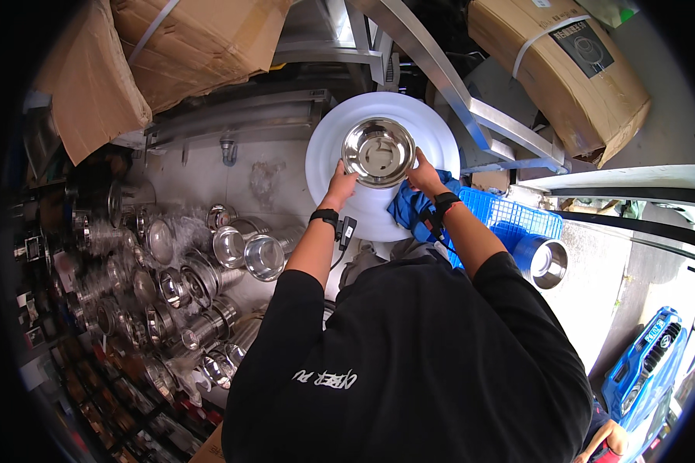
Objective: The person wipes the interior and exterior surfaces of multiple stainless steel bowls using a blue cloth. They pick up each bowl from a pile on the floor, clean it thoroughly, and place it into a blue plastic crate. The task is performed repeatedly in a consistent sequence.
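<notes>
A shiny stainless steel bowl [377, 151] is held between my two hands above a large round white plastic basin or lid [324, 130]. My left hand [340, 186] grips the rim at the lower left, thumb pointing up along the side. On the lower right of the rim, my right hand [425, 173] grips with its thumb against the edge. A blue cloth [406, 208] lies bunched over the white surface's right side, just under my right wrist. The bowl's underside and the fingers beneath it are hidden.
Many stacked steel bowls and pots [264, 256] crowd the floor at left. A blue plastic crate [512, 214] and a stack of steel bowls [549, 264] stand at right. Metal table legs [463, 87] and cardboard boxes [562, 69] are ahead. A person [608, 440] is at lower right.
</notes>
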Tool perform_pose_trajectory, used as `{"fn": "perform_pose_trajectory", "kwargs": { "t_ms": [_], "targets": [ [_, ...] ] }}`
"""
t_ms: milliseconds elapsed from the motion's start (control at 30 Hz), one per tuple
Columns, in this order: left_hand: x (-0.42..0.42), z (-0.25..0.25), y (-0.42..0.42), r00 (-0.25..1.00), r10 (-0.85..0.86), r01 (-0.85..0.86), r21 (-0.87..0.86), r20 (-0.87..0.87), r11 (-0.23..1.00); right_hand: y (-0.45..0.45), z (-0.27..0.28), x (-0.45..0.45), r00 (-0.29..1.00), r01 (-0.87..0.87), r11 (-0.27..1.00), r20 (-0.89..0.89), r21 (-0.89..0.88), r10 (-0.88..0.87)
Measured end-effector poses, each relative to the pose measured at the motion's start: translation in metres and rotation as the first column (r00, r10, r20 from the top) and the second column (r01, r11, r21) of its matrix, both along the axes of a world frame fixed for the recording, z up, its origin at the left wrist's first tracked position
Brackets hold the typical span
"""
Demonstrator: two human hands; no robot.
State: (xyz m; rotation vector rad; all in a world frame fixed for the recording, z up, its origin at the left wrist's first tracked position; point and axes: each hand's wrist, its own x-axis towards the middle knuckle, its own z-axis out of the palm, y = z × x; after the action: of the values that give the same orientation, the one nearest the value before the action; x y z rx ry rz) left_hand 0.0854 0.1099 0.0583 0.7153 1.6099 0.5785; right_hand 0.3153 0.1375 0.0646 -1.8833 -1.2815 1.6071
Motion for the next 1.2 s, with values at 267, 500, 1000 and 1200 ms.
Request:
{"fn": "perform_pose_trajectory", "kwargs": {
  "t_ms": [267, 500, 1000, 1200],
  "targets": [
    [-0.022, 0.000, -0.039, 0.993, 0.081, -0.081, -0.014, 0.084, 0.997, -0.054, -0.035, 0.058, 0.955, 0.139, 0.976, -0.240, -0.165, -0.177],
    [-0.016, -0.015, -0.097, 0.968, -0.182, 0.206, -0.132, 0.176, 0.970, -0.214, -0.067, 0.146, 0.717, 0.615, 0.626, 0.008, -0.480, -0.698],
    [0.085, -0.009, -0.111, 0.826, -0.524, 0.540, -0.030, 0.208, 0.841, -0.340, -0.059, 0.264, 0.153, 0.958, 0.164, -0.063, -0.235, -0.986],
    [0.112, -0.010, -0.123, 0.851, -0.508, 0.524, -0.140, 0.133, 0.840, -0.333, -0.072, 0.341, 0.056, 0.975, 0.057, -0.012, -0.216, -0.998]
  ]
}}
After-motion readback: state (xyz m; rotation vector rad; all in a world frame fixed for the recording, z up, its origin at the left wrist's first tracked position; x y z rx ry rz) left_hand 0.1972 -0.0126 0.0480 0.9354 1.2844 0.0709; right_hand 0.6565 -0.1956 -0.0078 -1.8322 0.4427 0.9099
